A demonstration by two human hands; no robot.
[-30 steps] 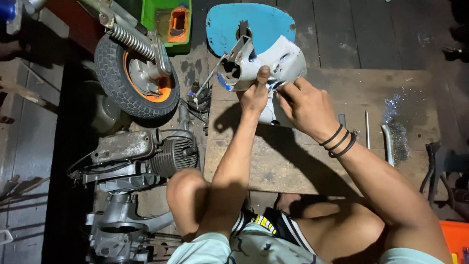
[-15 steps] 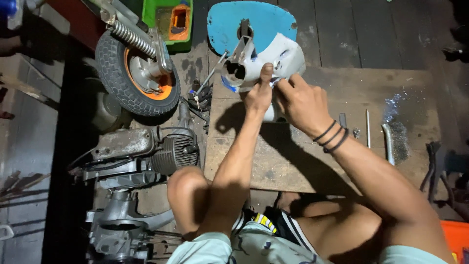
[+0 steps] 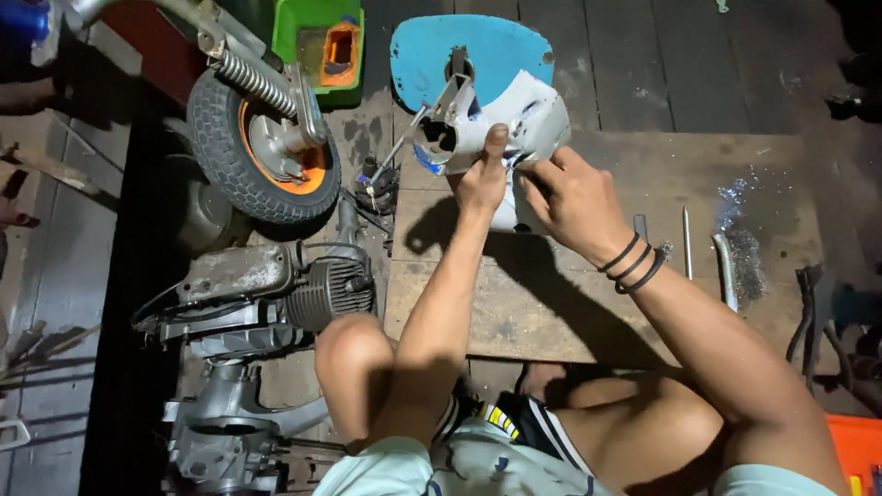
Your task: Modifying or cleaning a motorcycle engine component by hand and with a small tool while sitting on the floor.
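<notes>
A pale grey metal scooter part with a tube-like opening stands over a wooden board. My left hand grips its lower edge, thumb pressed up against the metal. My right hand, with black bands on the wrist, pinches the same part from the right side; whether it also holds a small tool is hidden by the fingers. A blue rounded panel lies flat just behind the grey part.
A small wheel with an orange hub and a spring shock sits at the left. An engine block lies by my left knee. A green tray is at the top. Thin metal rods lie on the board's right side.
Both hands and the grey part have stayed almost in place; my right hand's fingers shifted slightly against the part's right side.
</notes>
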